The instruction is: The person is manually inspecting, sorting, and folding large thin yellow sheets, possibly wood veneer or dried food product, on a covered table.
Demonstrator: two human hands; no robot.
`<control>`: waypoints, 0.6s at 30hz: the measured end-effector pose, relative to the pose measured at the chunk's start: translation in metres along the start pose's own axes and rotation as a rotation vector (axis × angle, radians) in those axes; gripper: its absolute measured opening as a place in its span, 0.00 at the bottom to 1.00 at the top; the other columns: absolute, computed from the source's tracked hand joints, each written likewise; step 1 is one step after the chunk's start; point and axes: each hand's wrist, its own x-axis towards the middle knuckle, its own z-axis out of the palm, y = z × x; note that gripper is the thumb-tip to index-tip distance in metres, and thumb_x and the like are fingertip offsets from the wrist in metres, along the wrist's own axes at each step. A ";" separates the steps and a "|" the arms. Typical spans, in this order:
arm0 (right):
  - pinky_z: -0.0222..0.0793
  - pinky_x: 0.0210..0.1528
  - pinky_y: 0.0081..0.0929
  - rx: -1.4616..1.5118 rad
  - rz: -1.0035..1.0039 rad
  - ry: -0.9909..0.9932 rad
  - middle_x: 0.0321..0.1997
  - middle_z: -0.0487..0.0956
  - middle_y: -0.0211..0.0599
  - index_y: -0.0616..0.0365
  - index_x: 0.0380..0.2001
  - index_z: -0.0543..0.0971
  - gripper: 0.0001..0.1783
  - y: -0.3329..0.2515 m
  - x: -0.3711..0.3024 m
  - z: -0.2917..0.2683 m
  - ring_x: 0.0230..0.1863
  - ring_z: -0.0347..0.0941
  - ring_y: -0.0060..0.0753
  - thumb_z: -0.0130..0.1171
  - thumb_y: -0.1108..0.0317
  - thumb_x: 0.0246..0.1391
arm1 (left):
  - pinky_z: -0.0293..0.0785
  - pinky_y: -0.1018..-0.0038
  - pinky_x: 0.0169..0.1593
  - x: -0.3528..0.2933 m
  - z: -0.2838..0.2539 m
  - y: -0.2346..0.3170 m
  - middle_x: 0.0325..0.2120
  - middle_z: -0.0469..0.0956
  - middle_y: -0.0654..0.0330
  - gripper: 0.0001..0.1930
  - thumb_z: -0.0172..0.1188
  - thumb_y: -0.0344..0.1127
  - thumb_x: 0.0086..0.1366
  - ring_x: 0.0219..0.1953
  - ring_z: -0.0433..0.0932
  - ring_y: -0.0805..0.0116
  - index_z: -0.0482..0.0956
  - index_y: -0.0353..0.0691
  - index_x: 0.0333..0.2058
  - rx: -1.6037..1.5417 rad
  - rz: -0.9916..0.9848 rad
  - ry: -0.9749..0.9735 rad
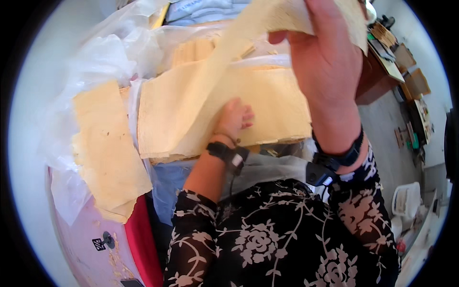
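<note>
My right hand (327,71) is raised high on the right, its thumb and fingers closed on a thin pale-yellow sheet (241,36). From that grip the sheet sweeps down to the left in a long curve. Below it lies a stack of similar sheets (282,103) with rough edges. My left hand (235,117) rests low over the stack, slightly blurred, with its fingers loosely apart and nothing visible in them. The right fingertips are partly hidden by the sheet and the frame's top edge. Both wrists carry black strapped devices.
Ragged yellow sheets (110,148) lie separately at the left. Clear plastic film (107,60) spreads around the stack. Smaller yellow pieces (193,50) and bluish-white packages (203,10) sit behind. A brown desk (375,79) and a white bin (406,198) stand at the right.
</note>
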 end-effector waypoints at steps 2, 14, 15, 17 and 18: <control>0.72 0.31 0.31 -0.073 0.070 0.005 0.37 0.80 0.30 0.55 0.44 0.77 0.10 0.007 -0.009 -0.006 0.36 0.78 0.28 0.58 0.65 0.63 | 0.78 0.64 0.44 -0.022 -0.011 0.005 0.47 0.79 0.53 0.19 0.57 0.33 0.64 0.48 0.79 0.61 0.76 0.38 0.54 0.210 0.160 0.109; 0.73 0.42 0.28 0.085 -0.089 0.238 0.43 0.82 0.37 0.57 0.44 0.78 0.11 -0.045 0.009 -0.035 0.39 0.78 0.27 0.54 0.62 0.65 | 0.68 0.60 0.61 -0.027 -0.096 -0.059 0.58 0.72 0.54 0.32 0.54 0.54 0.66 0.57 0.73 0.51 0.65 0.44 0.64 0.805 -0.009 0.188; 0.73 0.44 0.29 -0.013 -0.158 0.299 0.45 0.81 0.38 0.57 0.45 0.78 0.12 -0.061 0.007 -0.045 0.41 0.78 0.28 0.53 0.62 0.65 | 0.68 0.60 0.60 -0.010 -0.088 -0.064 0.58 0.72 0.54 0.31 0.54 0.53 0.67 0.57 0.73 0.52 0.66 0.44 0.64 0.794 0.082 0.190; 0.72 0.50 0.31 -0.362 -0.190 0.193 0.48 0.80 0.39 0.59 0.48 0.76 0.15 -0.079 0.006 -0.089 0.47 0.77 0.30 0.52 0.61 0.66 | 0.69 0.62 0.59 -0.013 -0.109 -0.078 0.57 0.73 0.54 0.30 0.54 0.52 0.67 0.56 0.73 0.53 0.67 0.43 0.63 0.722 0.113 0.288; 0.71 0.52 0.32 -0.509 -0.174 0.116 0.49 0.80 0.39 0.59 0.49 0.76 0.16 -0.081 0.004 -0.106 0.50 0.77 0.30 0.51 0.61 0.67 | 0.69 0.62 0.58 -0.016 -0.121 -0.080 0.57 0.73 0.54 0.29 0.54 0.51 0.67 0.56 0.73 0.54 0.67 0.42 0.62 0.678 0.104 0.337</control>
